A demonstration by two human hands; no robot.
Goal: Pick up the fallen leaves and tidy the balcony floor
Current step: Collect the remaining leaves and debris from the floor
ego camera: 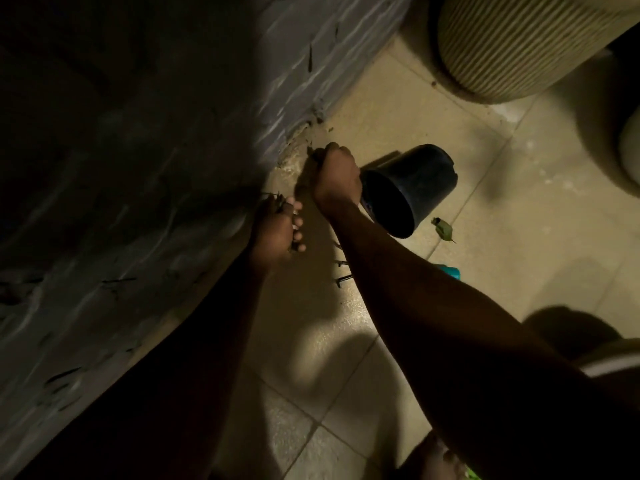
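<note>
My left hand (277, 233), the nearer one, is low against the foot of the wall (138, 168), its fingers curled around a clump of dry leaves (275, 199). Just beyond it, my right hand (336, 178) is a tight fist gripping what look like leaf scraps (311, 154) at the wall's base. To its right a black pot (415, 181) lies tipped on the tiled floor (519, 237), with one green leaf (443, 230) near its mouth. Farthest off stands a ribbed planter (519, 46).

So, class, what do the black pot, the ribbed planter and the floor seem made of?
Black pot: probably plastic; thin rim, smooth dull sheen.
Ribbed planter: ceramic or moulded plastic, matte beige, even ridges; unclear which.
Floor: tile; pale, speckled, straight grout lines.
</note>
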